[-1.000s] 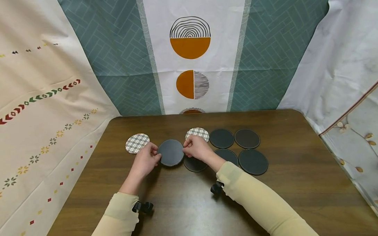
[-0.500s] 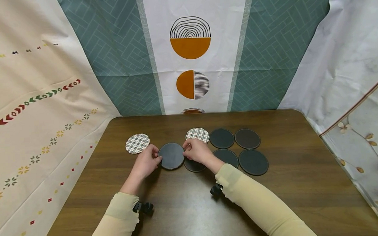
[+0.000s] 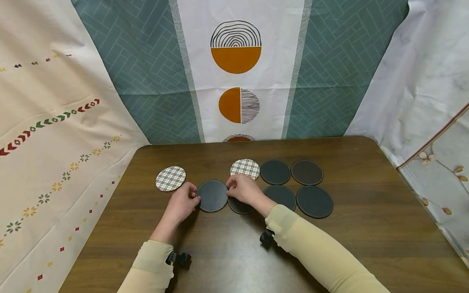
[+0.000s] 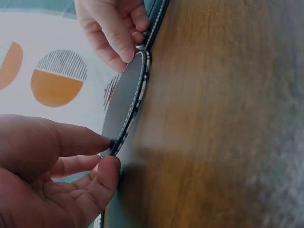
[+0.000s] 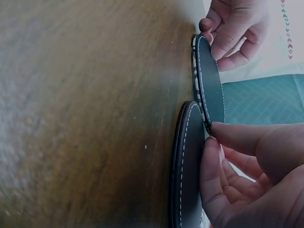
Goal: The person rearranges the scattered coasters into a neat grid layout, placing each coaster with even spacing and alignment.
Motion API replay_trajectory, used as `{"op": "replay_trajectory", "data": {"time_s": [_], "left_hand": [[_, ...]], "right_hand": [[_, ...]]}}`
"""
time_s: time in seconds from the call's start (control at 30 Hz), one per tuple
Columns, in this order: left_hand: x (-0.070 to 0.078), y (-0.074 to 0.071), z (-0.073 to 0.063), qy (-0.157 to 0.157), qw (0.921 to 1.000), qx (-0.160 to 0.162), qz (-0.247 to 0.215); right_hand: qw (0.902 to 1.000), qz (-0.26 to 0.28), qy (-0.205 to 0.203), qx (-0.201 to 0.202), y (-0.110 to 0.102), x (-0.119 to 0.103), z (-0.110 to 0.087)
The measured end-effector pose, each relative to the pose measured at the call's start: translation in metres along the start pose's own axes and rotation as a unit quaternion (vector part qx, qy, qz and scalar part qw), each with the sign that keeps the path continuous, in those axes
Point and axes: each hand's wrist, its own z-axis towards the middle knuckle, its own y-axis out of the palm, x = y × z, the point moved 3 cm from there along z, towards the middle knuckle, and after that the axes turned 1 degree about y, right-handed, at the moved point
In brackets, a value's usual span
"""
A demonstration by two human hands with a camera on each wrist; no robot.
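A dark round coaster [image 3: 212, 196] with pale stitching sits between my two hands. A black-and-white pattern shows along its lower rim in both wrist views. My left hand [image 3: 181, 203] pinches its left edge between thumb and fingers. At the opposite edge, my right hand [image 3: 244, 190] pinches it the same way. Another dark coaster [image 3: 238, 206] lies partly beneath the right hand, close against the held one. Just behind that hand is a white plaid coaster [image 3: 245, 167]. A second plaid coaster [image 3: 170, 178] lies behind the left hand, apart from the others.
To the right, several dark coasters [image 3: 315, 202] lie flat and close together on the wooden table [image 3: 223, 263], one of them browner [image 3: 307, 172]. Patterned cloths [image 3: 154, 71] hang behind the table and at both sides.
Both hands have drawn the held coaster slightly toward the person, bringing it nearly level with the dark coaster beside it. The other coasters have stayed put.
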Motion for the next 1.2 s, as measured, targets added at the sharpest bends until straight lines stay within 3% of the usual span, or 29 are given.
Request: {"op": "replay_trajectory", "data": {"time_s": [0.1,0.23,0.43,0.47,0.53,1.2], "left_hand": [[-0.015,0.005,0.007,0.005,1.0,-0.002,0.001],[-0.012,0.005,0.003,0.007,1.0,0.004,-0.003],[0.052,-0.018,-0.031,-0.005,0.9998,-0.012,-0.014],[0.062,-0.022,-0.036,-0.018,0.9996,-0.016,-0.013],[0.068,-0.023,-0.039,-0.026,0.9994,-0.02,-0.012],[0.059,-0.021,-0.035,-0.036,0.9984,-0.025,-0.036]], "right_hand": [[1.0,0.002,0.004,-0.005,0.001,0.002,0.001],[0.9999,0.001,0.005,-0.01,0.001,0.003,0.002],[0.9998,0.006,0.009,-0.014,0.001,0.004,0.004],[0.9998,0.008,0.01,-0.015,0.001,0.004,0.004],[0.9997,0.009,0.012,-0.018,0.001,0.004,0.004],[0.9995,-0.028,0.017,-0.005,0.002,0.002,0.004]]}}
